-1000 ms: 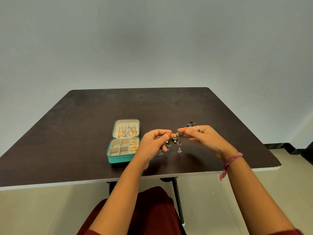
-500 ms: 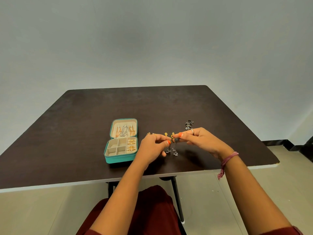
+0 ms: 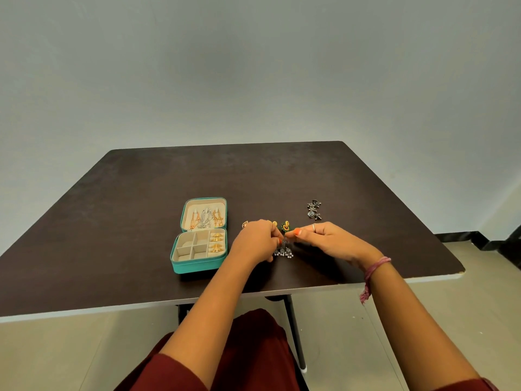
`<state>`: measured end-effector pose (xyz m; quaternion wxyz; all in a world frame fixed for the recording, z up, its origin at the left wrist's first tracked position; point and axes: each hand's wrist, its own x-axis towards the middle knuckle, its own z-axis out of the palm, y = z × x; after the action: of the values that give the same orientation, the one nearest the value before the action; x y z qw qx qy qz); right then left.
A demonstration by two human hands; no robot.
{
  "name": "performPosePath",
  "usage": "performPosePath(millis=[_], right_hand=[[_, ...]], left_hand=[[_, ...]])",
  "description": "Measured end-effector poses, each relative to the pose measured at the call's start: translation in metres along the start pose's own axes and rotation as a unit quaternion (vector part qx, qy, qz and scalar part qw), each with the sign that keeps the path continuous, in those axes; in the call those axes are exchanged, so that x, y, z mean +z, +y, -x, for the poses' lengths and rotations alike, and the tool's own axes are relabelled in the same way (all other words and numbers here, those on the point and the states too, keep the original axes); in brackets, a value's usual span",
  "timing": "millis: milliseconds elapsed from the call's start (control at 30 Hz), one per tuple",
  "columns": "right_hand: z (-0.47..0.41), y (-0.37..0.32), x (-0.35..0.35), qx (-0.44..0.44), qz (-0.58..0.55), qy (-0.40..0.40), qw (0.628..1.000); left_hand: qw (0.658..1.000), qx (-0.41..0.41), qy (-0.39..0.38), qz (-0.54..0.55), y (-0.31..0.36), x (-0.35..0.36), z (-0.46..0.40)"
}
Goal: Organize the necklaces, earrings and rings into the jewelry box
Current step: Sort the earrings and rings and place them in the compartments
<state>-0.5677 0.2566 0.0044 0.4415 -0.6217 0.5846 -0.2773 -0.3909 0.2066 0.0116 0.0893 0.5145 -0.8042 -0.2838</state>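
Note:
An open teal jewelry box point(image 3: 197, 266) lies on the dark table point(image 3: 141, 198), necklaces in its lid and gold earrings in its right compartments. My left hand point(image 3: 258, 239) and my right hand point(image 3: 327, 239) pinch a pair of silver dangling earrings point(image 3: 284, 250) between them, low over the table, right of the box. A green and yellow earring point(image 3: 284, 226) lies just behind my fingers. A dark silver earring pair point(image 3: 314, 209) rests further back right. A small gold piece point(image 3: 244, 224) lies behind my left hand.
The table's front edge runs just below my wrists, its right corner chipped point(image 3: 459, 270). A bare grey wall stands behind the table. My maroon-clothed lap point(image 3: 253, 348) and a table leg point(image 3: 296, 334) are below.
Both hands have lowered with the silver earrings from mid-air to close above the table. The view has shifted, so the dark silver pair now shows fully.

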Motion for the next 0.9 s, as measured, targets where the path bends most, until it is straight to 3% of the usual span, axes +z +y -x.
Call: performPosePath(millis=[200,367,667,900], right_hand=[[-0.001,0.000,0.000,-0.003,0.015,-0.012,1.000],[0.001,0.005,-0.007,-0.018,-0.029,0.027,0.999],[0.009,0.034,-0.033,0.004,-0.121,0.223,0.967],[-0.009,0.056,-0.041,0.030,-0.093,0.295,0.951]], left_hand=[[0.996,-0.011,-0.053,-0.069,0.007,-0.007,-0.009],[0.997,0.003,-0.028,-0.067,0.006,-0.016,-0.015],[0.996,0.046,0.048,0.055,0.016,-0.026,-0.036],[0.982,0.025,0.035,0.183,0.037,-0.010,-0.060]])
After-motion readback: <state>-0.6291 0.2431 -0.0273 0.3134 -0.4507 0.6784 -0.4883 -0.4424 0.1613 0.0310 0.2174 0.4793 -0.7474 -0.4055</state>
